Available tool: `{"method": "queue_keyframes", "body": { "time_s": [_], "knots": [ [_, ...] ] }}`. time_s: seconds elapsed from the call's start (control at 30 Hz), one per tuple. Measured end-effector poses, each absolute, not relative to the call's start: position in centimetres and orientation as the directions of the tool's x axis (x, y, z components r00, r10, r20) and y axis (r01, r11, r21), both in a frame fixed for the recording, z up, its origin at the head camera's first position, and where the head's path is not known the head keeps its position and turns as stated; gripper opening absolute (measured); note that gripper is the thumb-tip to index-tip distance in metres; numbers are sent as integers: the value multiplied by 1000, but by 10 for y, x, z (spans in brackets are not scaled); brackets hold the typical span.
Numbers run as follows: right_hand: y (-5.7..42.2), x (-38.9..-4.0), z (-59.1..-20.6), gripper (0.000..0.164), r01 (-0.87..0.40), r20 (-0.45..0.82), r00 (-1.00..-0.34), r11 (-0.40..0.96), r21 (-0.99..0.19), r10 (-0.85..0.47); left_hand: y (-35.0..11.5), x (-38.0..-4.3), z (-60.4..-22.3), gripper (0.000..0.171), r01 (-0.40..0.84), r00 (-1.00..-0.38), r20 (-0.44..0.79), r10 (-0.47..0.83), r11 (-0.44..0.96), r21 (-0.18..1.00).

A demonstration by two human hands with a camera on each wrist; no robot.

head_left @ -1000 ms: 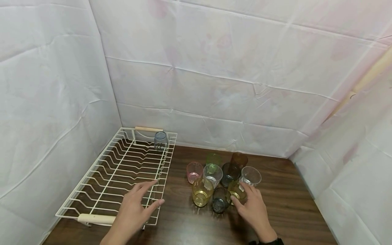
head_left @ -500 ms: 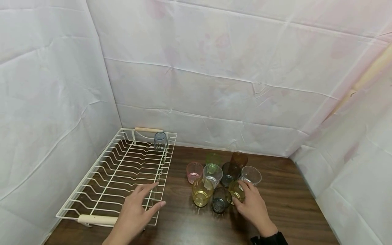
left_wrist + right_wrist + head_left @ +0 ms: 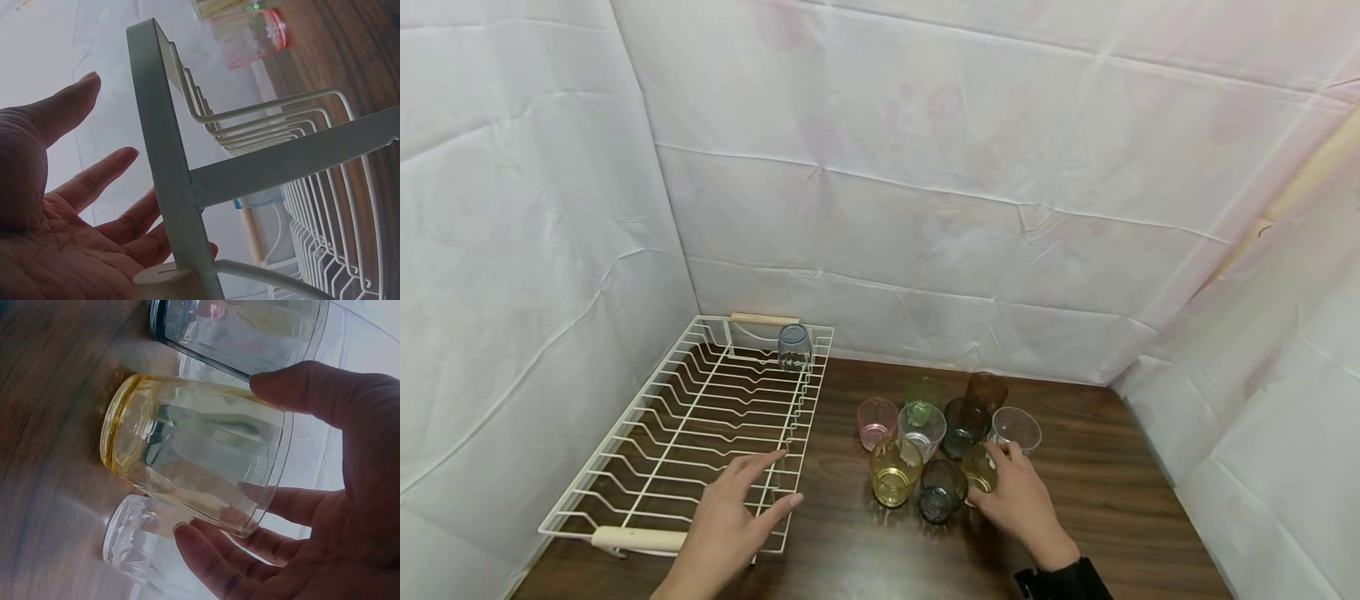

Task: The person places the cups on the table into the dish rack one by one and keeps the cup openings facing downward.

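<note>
A yellow drinking glass [image 3: 200, 450] stands at the right front of a cluster of glasses. My right hand [image 3: 1018, 496] holds it near the rim, thumb on one side and fingers along the other, as the right wrist view shows. A dark grey glass [image 3: 942, 492] is close beside the thumb, and a clear glass [image 3: 156, 544] lies past the fingers. My left hand [image 3: 730, 517] is open over the near right corner of the white wire dish rack [image 3: 655, 467], its thumb and fingers spread and holding nothing.
Several other glasses stand close together: pink [image 3: 877, 422], clear [image 3: 921, 429], larger yellow [image 3: 895, 472], green [image 3: 922, 390], brown [image 3: 987, 392] and dark [image 3: 964, 427]. A blue glass [image 3: 793, 347] sits upside down in the rack's far right corner. White cloth walls [image 3: 887, 208] enclose the wooden table [image 3: 1120, 492].
My right hand has closed in on the yellow glass, and the glass leans or shifts slightly. The left hand stays nearly in place.
</note>
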State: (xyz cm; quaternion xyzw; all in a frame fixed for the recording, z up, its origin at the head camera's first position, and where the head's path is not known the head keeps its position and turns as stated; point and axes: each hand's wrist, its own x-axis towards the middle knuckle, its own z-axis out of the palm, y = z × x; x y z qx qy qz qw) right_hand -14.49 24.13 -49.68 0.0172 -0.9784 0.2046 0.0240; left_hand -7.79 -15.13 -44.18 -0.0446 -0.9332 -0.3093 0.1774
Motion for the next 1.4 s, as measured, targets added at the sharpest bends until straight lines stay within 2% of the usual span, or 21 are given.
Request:
{"method": "queue_keyframes", "body": {
  "time_s": [0.33, 0.8, 1.03, 1.23, 1.4],
  "knots": [
    [242, -147, -494, 75, -36, 12, -999, 914, -404, -34, -152, -79, -444, 57, 212, -926, 377, -21, 799, 563],
    [243, -138, -489, 80, -14, 37, -999, 899, -438, 2, -155, -77, -447, 57, 198, -931, 364, -29, 798, 569],
    [249, -128, -474, 82, -2, 54, -998, 878, -478, 27, -155, -76, -449, 57, 185, -938, 345, -32, 796, 576],
    [255, -114, -451, 81, 44, 38, -996, 793, -608, 84, -153, -77, -451, 57, 201, -931, 365, -27, 795, 572],
    [256, -105, -439, 72, 42, 51, -986, 533, -845, 159, -152, -78, -450, 56, 201, -930, 367, -32, 791, 578]
  ]
}}
